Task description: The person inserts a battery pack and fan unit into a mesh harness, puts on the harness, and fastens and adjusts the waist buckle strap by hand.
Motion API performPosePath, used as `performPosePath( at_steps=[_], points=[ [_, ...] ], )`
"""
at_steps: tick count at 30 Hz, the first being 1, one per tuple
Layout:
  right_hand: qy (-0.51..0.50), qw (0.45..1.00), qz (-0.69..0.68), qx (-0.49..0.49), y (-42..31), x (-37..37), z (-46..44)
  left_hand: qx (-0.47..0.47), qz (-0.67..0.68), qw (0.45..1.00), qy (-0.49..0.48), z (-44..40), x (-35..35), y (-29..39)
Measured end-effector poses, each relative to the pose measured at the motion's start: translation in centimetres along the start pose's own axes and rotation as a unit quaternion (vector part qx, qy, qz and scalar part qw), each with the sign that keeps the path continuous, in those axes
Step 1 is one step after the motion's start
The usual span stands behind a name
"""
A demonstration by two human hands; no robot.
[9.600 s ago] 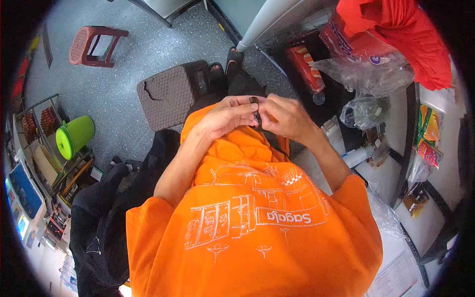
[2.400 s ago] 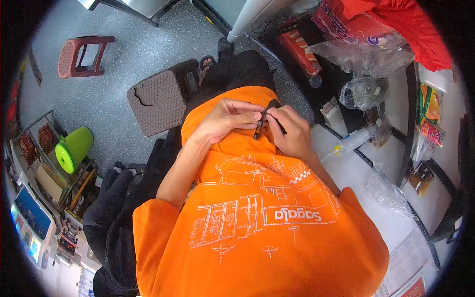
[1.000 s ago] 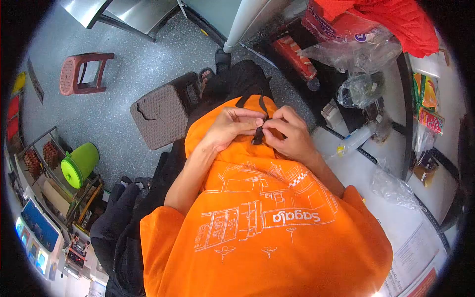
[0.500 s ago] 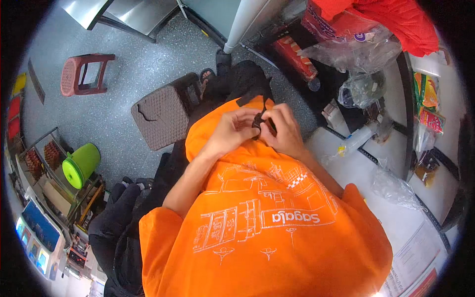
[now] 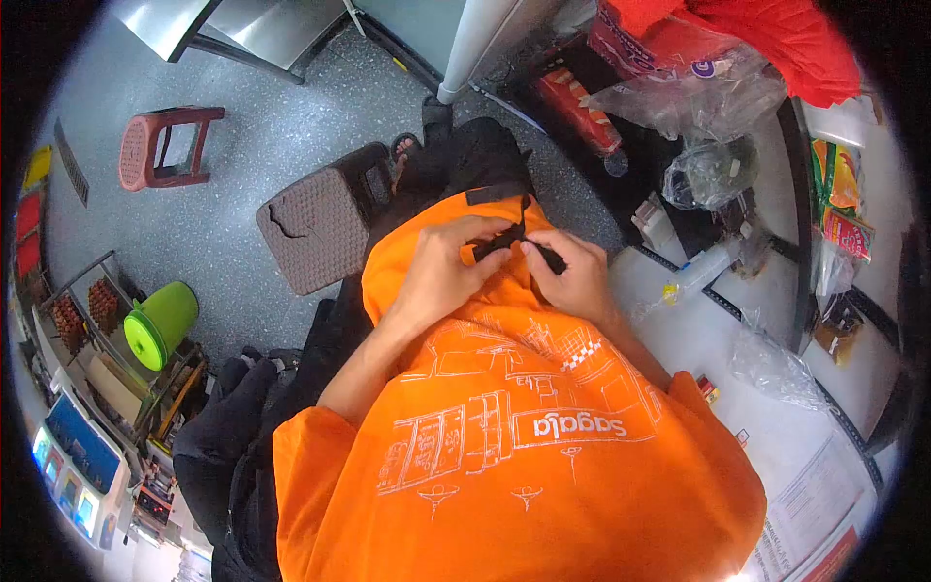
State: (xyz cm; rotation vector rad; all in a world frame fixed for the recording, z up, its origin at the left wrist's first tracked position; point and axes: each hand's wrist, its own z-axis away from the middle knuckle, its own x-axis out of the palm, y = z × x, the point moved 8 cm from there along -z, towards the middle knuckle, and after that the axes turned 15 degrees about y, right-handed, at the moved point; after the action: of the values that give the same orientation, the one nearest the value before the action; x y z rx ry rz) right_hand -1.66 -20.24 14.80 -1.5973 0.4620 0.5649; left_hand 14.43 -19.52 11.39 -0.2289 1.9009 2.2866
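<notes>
Over my lap, on the orange shirt (image 5: pixel 524 388), both hands meet around a small black strip (image 5: pixel 497 242) that looks like cloth or strap. My left hand (image 5: pixel 451 264) pinches its left part between thumb and fingers. The other end lies in the closed fingers of my right hand (image 5: pixel 570 272), its thumb and forefinger together. A thin black band runs up from between the hands towards a black patch (image 5: pixel 493 195) on the orange fabric. The exact shape of the piece between the fingertips is partly hidden.
A brown woven-pattern stool (image 5: pixel 315 218) stands in front of my legs, with a reddish stool (image 5: pixel 165 147) farther left. A green bin (image 5: pixel 161 325) sits by a rack with eggs. Another person's dark-clothed legs (image 5: pixel 223 417) are at left. Plastic bags (image 5: pixel 713 175) and papers (image 5: pixel 815 485) lie at right.
My fingertips have moved slightly apart, and more of the black strip now shows, spread sideways between them. My right hand has shifted right and a little lower. The view has turned and shifted since the oldest frame.
</notes>
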Motion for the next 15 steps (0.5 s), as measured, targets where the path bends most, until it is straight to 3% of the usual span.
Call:
performPosePath(
  at_steps=[7, 9, 10, 12, 14, 15],
  points=[
    [0.001, 0.995, -0.027, 0.093, -0.1, 0.7, -0.2, -0.095, 0.132, 0.987, -0.009, 0.5, 0.3, -2.2],
    [-0.041, 0.997, -0.022, 0.056, 0.4, 1.2, 0.0, -0.138, 0.186, 0.973, -0.018, 0.4, 0.4, -2.4],
    [-0.061, 0.997, -0.020, 0.037, 0.7, 1.5, 0.1, -0.091, 0.133, 0.987, -0.012, 0.2, -0.2, -1.7],
    [-0.083, 0.989, -0.066, 0.107, 2.3, 2.2, 0.5, 0.006, 0.026, 1.000, 0.001, -0.5, -1.6, 0.7],
    [-0.092, 0.981, -0.081, 0.150, 3.0, 2.3, 0.8, 0.196, -0.095, 0.976, 0.029, -0.3, -2.2, 3.3],
    [-0.092, 0.980, -0.075, 0.157, 3.0, 2.3, 0.8, 0.235, -0.134, 0.962, 0.025, 0.0, -2.1, 3.7]
  ],
)
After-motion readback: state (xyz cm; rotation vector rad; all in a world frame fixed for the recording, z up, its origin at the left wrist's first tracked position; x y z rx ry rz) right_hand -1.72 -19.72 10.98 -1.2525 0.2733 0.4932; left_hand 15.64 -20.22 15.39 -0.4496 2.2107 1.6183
